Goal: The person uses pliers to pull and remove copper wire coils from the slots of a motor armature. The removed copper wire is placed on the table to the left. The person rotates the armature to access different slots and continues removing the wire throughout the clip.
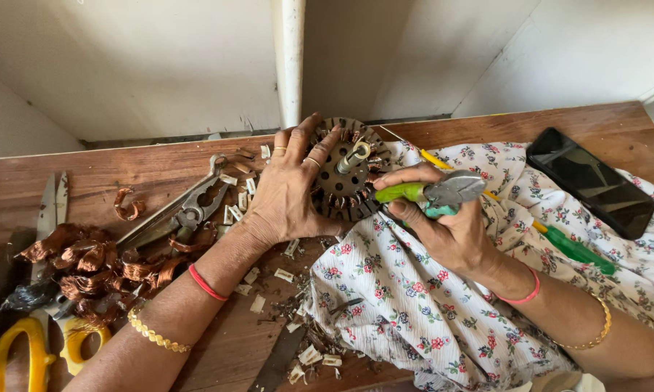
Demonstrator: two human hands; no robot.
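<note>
At the near left corner of the wooden table (160, 170), yellow-handled scissors (22, 347) lie beside a heap of stripped copper wire coils (87, 268), with pale paper scraps (265, 290) scattered toward the middle. A floral cloth (421, 297) spreads over the near right part of the table. Farther in, the person's right hand (450, 232) has its fingers wrapped around green-handled cutters (432, 194), whose grey head points left and meets the rim of a round motor stator (348, 168). The left hand (290, 189), fingers spread wide, presses flat on the left face of the stator, which stands tilted near the middle of the far edge, partly on the cloth. Metal pliers (182, 210) lie just left of that hand. A green-handled screwdriver (559, 243) lies across the cloth to the right, and a black phone (591, 181) rests toward the far right corner. A white pipe (292, 58) rises behind the far edge.
</note>
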